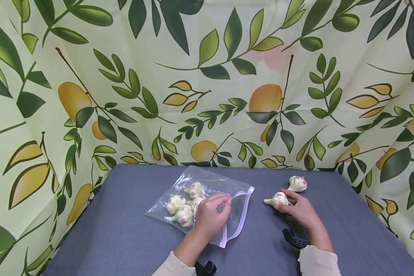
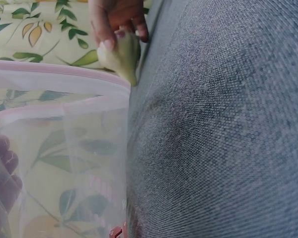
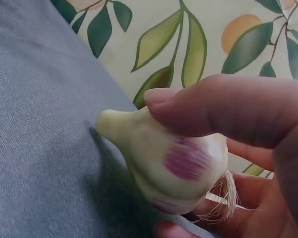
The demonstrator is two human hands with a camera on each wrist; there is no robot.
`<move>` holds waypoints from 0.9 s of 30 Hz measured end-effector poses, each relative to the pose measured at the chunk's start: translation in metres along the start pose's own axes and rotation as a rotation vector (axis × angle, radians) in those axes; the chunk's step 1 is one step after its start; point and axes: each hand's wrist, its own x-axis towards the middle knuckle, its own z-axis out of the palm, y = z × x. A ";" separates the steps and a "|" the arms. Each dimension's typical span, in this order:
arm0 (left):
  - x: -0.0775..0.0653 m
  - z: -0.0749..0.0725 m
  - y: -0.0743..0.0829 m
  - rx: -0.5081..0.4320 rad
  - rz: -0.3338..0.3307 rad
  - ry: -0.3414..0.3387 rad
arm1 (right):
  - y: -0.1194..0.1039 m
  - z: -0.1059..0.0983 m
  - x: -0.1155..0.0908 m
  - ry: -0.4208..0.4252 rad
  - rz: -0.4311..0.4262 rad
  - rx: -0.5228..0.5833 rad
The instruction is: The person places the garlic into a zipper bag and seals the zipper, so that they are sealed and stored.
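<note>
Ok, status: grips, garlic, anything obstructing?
Left grip pinching edge of bag. Right grip holding garlic bulb. Four bulbs showing in bag; loose bulb near right grip. Nothing seen between held bulb and bag.

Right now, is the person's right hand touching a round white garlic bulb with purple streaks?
Touching. The right wrist view shows it plainly: the right hand holds the purple-streaked white garlic bulb, thumb pressed against its side.

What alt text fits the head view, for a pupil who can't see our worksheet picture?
A person's right grip holds a garlic bulb at a grey-blue table, with a loose bulb just beyond. Their left grip pinches the edge of a clear zip bag with at least four bulbs inside. A fruit-patterned cloth hangs behind.
</note>
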 end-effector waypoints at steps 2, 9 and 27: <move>0.000 0.000 0.000 -0.003 0.000 0.000 | -0.003 0.000 -0.001 -0.001 0.004 0.004; 0.000 0.000 0.000 -0.001 -0.004 0.003 | -0.013 -0.002 -0.002 -0.005 0.013 0.037; 0.000 0.000 -0.001 0.002 -0.003 0.004 | -0.034 -0.009 -0.012 0.022 -0.130 0.197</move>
